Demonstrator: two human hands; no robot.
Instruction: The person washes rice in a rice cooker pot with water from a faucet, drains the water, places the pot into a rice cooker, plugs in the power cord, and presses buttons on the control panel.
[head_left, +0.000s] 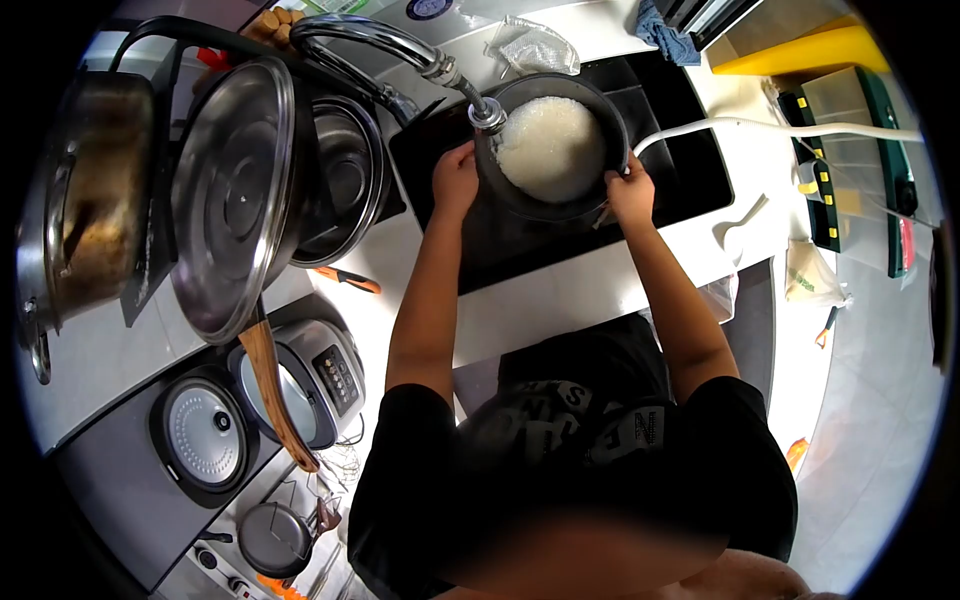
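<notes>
A dark round rice cooker inner pot [612,118] is held over the black sink. White rice [552,148] lies inside it, wet and cloudy-looking. My left hand [456,180] grips the pot's left side, its fingers partly hidden against the wall. On the opposite side my right hand [630,190] is closed round the rim. The chrome faucet head [488,116] hangs right over the pot's left edge. Whether water runs from it is hard to tell.
The black sink [690,185] sits in a white counter. To the left are a large lidded pan [235,200], a steel pot [105,200] and an open rice cooker [325,375]. A white hose [760,124] crosses on the right. An orange-handled knife [350,280] lies left of the sink.
</notes>
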